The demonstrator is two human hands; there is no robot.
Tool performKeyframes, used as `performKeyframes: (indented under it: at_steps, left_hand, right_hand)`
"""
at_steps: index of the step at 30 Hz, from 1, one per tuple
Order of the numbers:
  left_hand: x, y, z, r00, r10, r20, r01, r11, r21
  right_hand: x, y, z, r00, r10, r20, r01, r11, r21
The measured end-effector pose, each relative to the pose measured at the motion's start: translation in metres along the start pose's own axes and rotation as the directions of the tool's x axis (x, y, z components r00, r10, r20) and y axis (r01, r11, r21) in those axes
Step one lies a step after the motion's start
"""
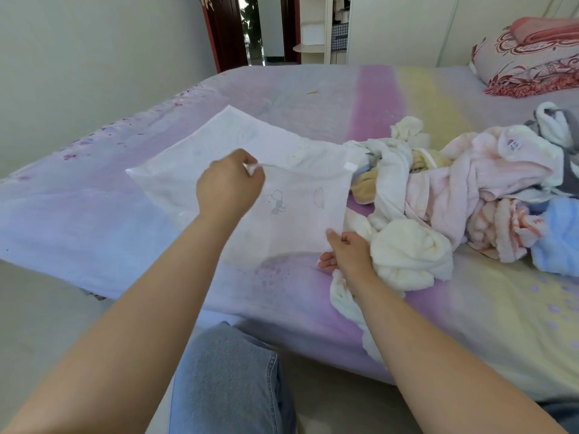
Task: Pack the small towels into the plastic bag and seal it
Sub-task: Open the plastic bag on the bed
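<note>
A large milky plastic bag (300, 189) with faint printed drawings lies flat on the bed, its open end toward the right. My left hand (230, 186) pinches the bag's upper layer in the middle and lifts it slightly. My right hand (347, 253) grips the bag's near right corner at the open edge. Right beside that hand lies a heap of small towels (470, 195) in white, cream, pink, blue and grey. A white towel (410, 252) touches my right wrist, and part of it hangs over the bed's edge.
The bed (329, 98) has a purple, pink and yellow sheet. Folded red-patterned bedding (529, 61) sits at the far right corner. A doorway (253, 29) opens at the back. My knee in jeans (232, 380) is against the bed's near edge.
</note>
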State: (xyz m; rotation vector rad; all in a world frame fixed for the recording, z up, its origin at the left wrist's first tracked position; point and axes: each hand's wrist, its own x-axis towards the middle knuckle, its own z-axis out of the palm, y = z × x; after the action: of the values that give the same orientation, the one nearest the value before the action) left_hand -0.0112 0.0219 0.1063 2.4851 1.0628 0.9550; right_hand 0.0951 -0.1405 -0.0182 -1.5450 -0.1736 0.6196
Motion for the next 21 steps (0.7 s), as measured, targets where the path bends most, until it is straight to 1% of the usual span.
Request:
performKeyframes:
  at_steps: [2, 3, 6, 7, 9, 10, 11, 12, 13, 14, 15, 16, 17, 18, 19, 20, 21]
  left_hand:
    - [-0.012, 0.006, 0.003, 0.998, 0.024, 0.062, -0.022, 0.999, -0.038]
    - [-0.016, 0.008, 0.002, 0.998, 0.022, 0.060, -0.018, 0.997, -0.069]
    - [-0.016, 0.008, -0.009, 0.998, -0.024, -0.055, 0.013, 0.983, -0.186]
    - [-0.016, 0.006, -0.012, 0.997, -0.021, -0.072, 0.006, 0.980, -0.200]
    - [-0.019, 0.004, -0.014, 0.999, 0.025, -0.041, -0.032, 0.983, -0.180]
    - [-0.023, 0.005, -0.013, 0.999, 0.048, -0.011, -0.049, 0.984, -0.174]
    - [-0.027, 0.007, -0.010, 0.998, 0.057, 0.016, -0.053, 0.981, -0.185]
    - [-0.031, 0.009, -0.007, 0.998, 0.051, 0.039, -0.041, 0.975, -0.218]
    - [-0.034, 0.012, -0.004, 0.998, 0.033, 0.060, -0.015, 0.963, -0.270]
    - [-0.036, 0.015, -0.001, 0.997, 0.007, 0.078, 0.019, 0.945, -0.326]
    - [-0.038, 0.018, 0.003, 0.995, -0.018, 0.094, 0.052, 0.925, -0.375]
    - [-0.040, 0.021, 0.006, 0.993, -0.034, 0.110, 0.077, 0.907, -0.414]
    - [-0.042, 0.025, 0.010, 0.991, -0.043, 0.124, 0.095, 0.891, -0.444]
    - [-0.045, 0.029, 0.013, 0.989, -0.047, 0.138, 0.107, 0.878, -0.466]
    - [-0.049, 0.032, 0.016, 0.987, -0.047, 0.152, 0.115, 0.869, -0.481]
    - [-0.053, 0.037, 0.019, 0.985, -0.044, 0.166, 0.121, 0.864, -0.488]
    - [-0.057, 0.040, 0.022, 0.983, -0.042, 0.179, 0.126, 0.862, -0.492]
  right_hand:
    - [-0.001, 0.001, 0.000, 0.999, -0.014, -0.042, 0.014, 1.000, 0.004]
    - [-0.002, 0.000, 0.001, 0.997, -0.007, -0.073, 0.007, 1.000, 0.006]
    - [-0.001, -0.005, -0.001, 0.990, 0.056, -0.126, -0.055, 0.998, 0.012]
    - [0.000, -0.006, -0.002, 0.990, 0.080, -0.118, -0.080, 0.997, 0.008]
    - [-0.001, -0.010, -0.002, 0.993, 0.092, -0.072, -0.094, 0.996, -0.013]
    - [-0.003, -0.014, -0.002, 0.997, 0.068, -0.039, -0.071, 0.995, -0.076]
    - [-0.006, -0.019, -0.002, 1.000, 0.018, -0.004, -0.018, 0.979, -0.203]
    - [-0.013, -0.026, -0.005, 0.999, -0.033, 0.043, 0.046, 0.939, -0.342]
    - [-0.022, -0.032, -0.008, 0.992, -0.095, 0.088, 0.124, 0.891, -0.437]
    - [-0.034, -0.040, -0.014, 0.978, -0.170, 0.125, 0.210, 0.842, -0.498]
    - [-0.044, -0.045, -0.022, 0.953, -0.284, 0.109, 0.295, 0.773, -0.561]
    - [-0.054, -0.051, -0.033, 0.897, -0.440, 0.041, 0.362, 0.678, -0.639]
    - [-0.061, -0.056, -0.047, 0.813, -0.582, -0.024, 0.380, 0.561, -0.735]
    - [-0.065, -0.059, -0.062, 0.755, -0.653, -0.055, 0.340, 0.462, -0.819]
    - [-0.063, -0.058, -0.078, 0.779, -0.625, -0.050, 0.266, 0.402, -0.876]
    - [-0.059, -0.054, -0.093, 0.864, -0.502, -0.039, 0.183, 0.384, -0.905]
    - [-0.053, -0.045, -0.106, 0.940, -0.339, -0.026, 0.115, 0.390, -0.914]
